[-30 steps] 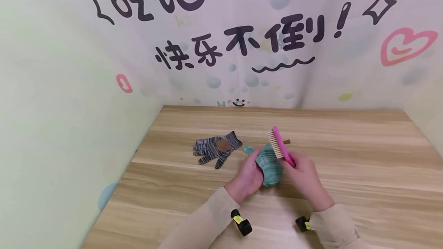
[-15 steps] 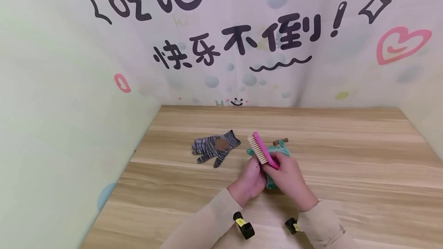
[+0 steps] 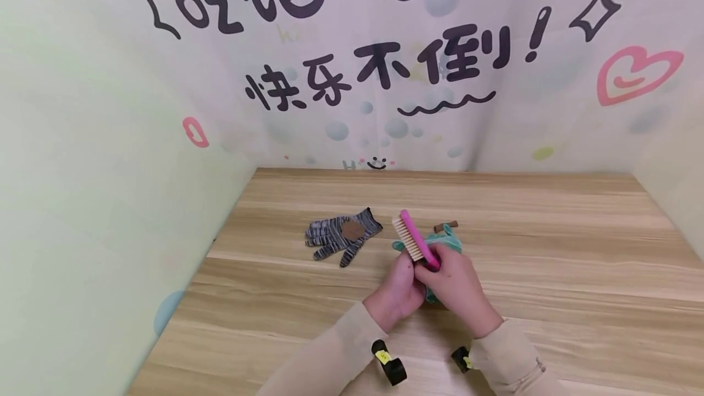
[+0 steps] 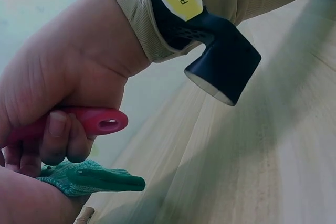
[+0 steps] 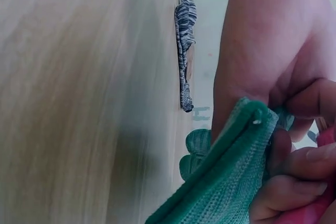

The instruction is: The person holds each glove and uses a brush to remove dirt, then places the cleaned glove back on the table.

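My left hand (image 3: 399,289) holds a green knitted glove (image 3: 448,238) just above the table. In the right wrist view the glove's cuff edge (image 5: 210,174) slants toward the camera, with its fingertips showing behind. My right hand (image 3: 453,277) grips a pink brush (image 3: 416,238) by its handle. Pale bristles face left, and the brush head points away from me. The handle's end with its hole (image 4: 108,125) sticks out behind my curled fingers in the left wrist view. Both hands meet over the glove, hiding much of it; right fingers lie right against the fabric.
A grey-and-black knitted glove (image 3: 330,238) lies flat to the left, a round brown patch (image 3: 353,230) on it. Just beyond the green glove is a small brown stick-like piece (image 3: 446,225). A printed cloth (image 3: 330,133) hangs behind the wooden table (image 3: 550,249).
My right hand has moved left with the brush, from over the green glove to beside my left hand. The green glove has turned and bunched, uncovering more of the brown piece.
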A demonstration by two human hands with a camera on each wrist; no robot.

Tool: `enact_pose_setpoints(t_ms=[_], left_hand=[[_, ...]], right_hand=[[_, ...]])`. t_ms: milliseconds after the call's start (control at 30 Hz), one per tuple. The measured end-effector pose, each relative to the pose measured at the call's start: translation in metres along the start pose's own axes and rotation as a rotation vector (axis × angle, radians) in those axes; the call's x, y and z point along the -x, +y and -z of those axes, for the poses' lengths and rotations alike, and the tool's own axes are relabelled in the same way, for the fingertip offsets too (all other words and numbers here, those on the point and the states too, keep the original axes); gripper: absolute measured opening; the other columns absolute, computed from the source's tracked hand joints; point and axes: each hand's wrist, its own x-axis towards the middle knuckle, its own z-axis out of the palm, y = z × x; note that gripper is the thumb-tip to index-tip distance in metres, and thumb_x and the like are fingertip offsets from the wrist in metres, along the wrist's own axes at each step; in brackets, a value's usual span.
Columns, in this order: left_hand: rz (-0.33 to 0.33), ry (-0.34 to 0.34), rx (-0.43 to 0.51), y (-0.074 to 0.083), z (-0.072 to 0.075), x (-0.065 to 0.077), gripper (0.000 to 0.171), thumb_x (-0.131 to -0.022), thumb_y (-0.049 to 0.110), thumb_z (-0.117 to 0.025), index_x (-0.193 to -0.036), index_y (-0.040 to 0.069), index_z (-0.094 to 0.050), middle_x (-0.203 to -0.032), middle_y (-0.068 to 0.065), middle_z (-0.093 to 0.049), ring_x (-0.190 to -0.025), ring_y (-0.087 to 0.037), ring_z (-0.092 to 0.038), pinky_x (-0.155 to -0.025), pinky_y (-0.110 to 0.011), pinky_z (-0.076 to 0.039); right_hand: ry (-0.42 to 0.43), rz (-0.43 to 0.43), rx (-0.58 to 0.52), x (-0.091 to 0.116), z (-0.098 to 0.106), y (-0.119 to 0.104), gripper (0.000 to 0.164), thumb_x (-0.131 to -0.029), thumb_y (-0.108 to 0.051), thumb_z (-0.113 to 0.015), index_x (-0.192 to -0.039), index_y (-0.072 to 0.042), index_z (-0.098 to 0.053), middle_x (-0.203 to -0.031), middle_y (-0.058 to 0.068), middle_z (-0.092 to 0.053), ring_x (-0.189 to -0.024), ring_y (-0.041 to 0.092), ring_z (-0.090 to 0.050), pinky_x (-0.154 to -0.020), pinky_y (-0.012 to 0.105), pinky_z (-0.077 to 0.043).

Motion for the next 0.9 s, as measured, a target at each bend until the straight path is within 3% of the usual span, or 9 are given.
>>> enact_pose_setpoints(t_ms=[400,567,667,767,833,900], left_hand=[[0.008,0.014,0.027,0.001,-0.004,0.004,0.061,-0.109,0.04,-0.024,-0.16,0.006,-0.023,-0.166,-0.014,-0.025,-0.154,-0.025,-0.02,-0.131,-0.038,-0.01],[0.017,0.008,-0.002,0.0,-0.004,0.004,0.063,-0.109,0.04,-0.025,-0.161,0.006,-0.02,-0.169,-0.014,-0.017,-0.156,-0.027,-0.012,-0.131,-0.041,-0.005],[0.03,-0.021,-0.015,-0.001,-0.003,0.006,0.065,-0.108,0.042,-0.026,-0.161,0.006,-0.018,-0.168,-0.012,-0.02,-0.153,-0.023,-0.018,-0.13,-0.036,-0.012],[0.047,-0.079,-0.023,-0.002,0.001,0.006,0.064,-0.106,0.044,-0.027,-0.16,0.007,-0.025,-0.155,-0.005,-0.042,-0.132,-0.013,-0.043,-0.111,-0.024,-0.037],[0.049,-0.127,-0.019,-0.002,0.004,0.007,0.062,-0.104,0.041,-0.027,-0.156,0.007,-0.032,-0.135,0.0,-0.055,-0.107,-0.008,-0.051,-0.089,-0.018,-0.042],[0.043,-0.167,-0.004,-0.002,0.006,0.008,0.06,-0.102,0.038,-0.027,-0.151,0.005,-0.038,-0.117,0.004,-0.059,-0.089,-0.007,-0.051,-0.076,-0.017,-0.042]], right_hand=[[0.0,-0.017,0.003,0.001,-0.003,-0.003,0.023,-0.09,-0.015,-0.07,-0.106,0.001,-0.067,-0.076,0.009,-0.06,-0.067,0.02,-0.052,-0.051,0.028,-0.045],[-0.003,-0.049,-0.051,0.002,-0.002,-0.002,0.024,-0.094,-0.014,-0.066,-0.112,0.002,-0.067,-0.079,0.009,-0.061,-0.069,0.019,-0.053,-0.053,0.027,-0.046],[0.005,-0.057,-0.082,0.002,0.0,-0.001,0.024,-0.095,-0.013,-0.064,-0.114,0.002,-0.067,-0.08,0.009,-0.061,-0.071,0.018,-0.054,-0.054,0.025,-0.047],[0.011,-0.067,-0.122,0.001,0.004,-0.001,0.021,-0.097,-0.013,-0.061,-0.112,0.001,-0.066,-0.074,0.008,-0.059,-0.065,0.017,-0.054,-0.051,0.024,-0.047],[0.009,-0.082,-0.165,0.0,0.007,-0.001,0.017,-0.098,-0.014,-0.059,-0.107,0.0,-0.064,-0.069,0.006,-0.056,-0.061,0.016,-0.053,-0.049,0.024,-0.046],[0.01,-0.101,-0.201,0.0,0.01,-0.001,0.015,-0.099,-0.015,-0.056,-0.102,-0.001,-0.062,-0.067,0.004,-0.055,-0.059,0.014,-0.052,-0.047,0.024,-0.045]])
